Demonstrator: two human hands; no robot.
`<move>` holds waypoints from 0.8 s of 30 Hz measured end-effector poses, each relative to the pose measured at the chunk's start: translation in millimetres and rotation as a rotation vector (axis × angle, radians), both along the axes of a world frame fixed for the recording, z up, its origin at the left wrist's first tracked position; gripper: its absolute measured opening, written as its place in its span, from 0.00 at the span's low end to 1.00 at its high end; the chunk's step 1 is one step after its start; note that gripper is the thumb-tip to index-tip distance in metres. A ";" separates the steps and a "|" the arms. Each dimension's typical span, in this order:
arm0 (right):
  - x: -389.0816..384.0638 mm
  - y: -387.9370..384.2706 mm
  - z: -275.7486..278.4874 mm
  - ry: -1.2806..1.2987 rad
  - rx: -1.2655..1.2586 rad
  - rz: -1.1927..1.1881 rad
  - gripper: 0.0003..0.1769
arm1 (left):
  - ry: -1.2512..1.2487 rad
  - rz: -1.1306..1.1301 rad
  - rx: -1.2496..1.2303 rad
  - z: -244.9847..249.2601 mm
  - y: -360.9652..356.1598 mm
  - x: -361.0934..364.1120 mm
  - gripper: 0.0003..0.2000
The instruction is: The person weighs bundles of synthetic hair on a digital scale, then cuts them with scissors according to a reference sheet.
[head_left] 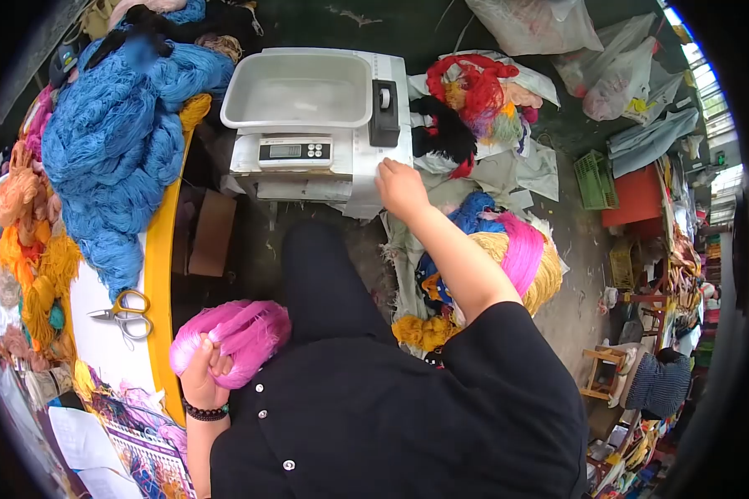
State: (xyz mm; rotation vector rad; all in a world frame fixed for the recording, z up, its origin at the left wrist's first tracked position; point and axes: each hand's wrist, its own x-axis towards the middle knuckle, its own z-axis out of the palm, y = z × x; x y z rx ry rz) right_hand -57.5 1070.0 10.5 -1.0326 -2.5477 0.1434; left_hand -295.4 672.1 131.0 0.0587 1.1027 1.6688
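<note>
A bundle of pink yarn (pixel 245 339) is gripped in my left hand (pixel 205 373), low at the left beside my body. My right hand (pixel 402 188) reaches forward to the right front edge of the white stand (pixel 381 179), fingers curled together; whether something small is between them is hidden. On the stand, left of that hand, sits a digital scale (pixel 295 151) with a translucent plastic tray (pixel 298 91) on top. A black tape dispenser (pixel 384 116) stands just beyond my right hand.
Blue yarn (pixel 108 141) and scissors (pixel 125 316) lie on the yellow-edged table (pixel 163 291) at left. Red yarn (pixel 474 87) and a yellow and pink yarn bundle (pixel 520 254) are piled at right. Further right are a green crate (pixel 596 180) and a wooden stool (pixel 601 373).
</note>
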 end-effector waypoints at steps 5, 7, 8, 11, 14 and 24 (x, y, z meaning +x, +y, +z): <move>3.8 0.6 10.1 -0.088 -0.032 0.052 0.09 | -0.010 0.029 -0.032 -4.1 -0.2 0.1 0.04; -2.5 21.0 2.6 -0.046 -0.020 -0.019 0.09 | -0.003 0.014 -0.019 -3.3 1.8 0.1 0.04; -6.3 25.0 3.0 0.008 -0.065 -0.098 0.10 | -0.003 0.014 -0.021 -2.5 2.0 0.7 0.04; -15.0 39.1 4.4 -0.025 -0.166 -0.206 0.11 | -0.012 0.036 -0.051 -1.3 1.6 3.4 0.04; -21.3 42.5 14.9 -0.018 -0.231 -0.260 0.15 | -0.033 0.044 -0.035 -1.6 0.7 4.9 0.05; -14.0 63.2 6.8 -0.152 -0.040 -0.092 0.07 | -0.060 0.050 -0.043 1.7 1.3 6.4 0.05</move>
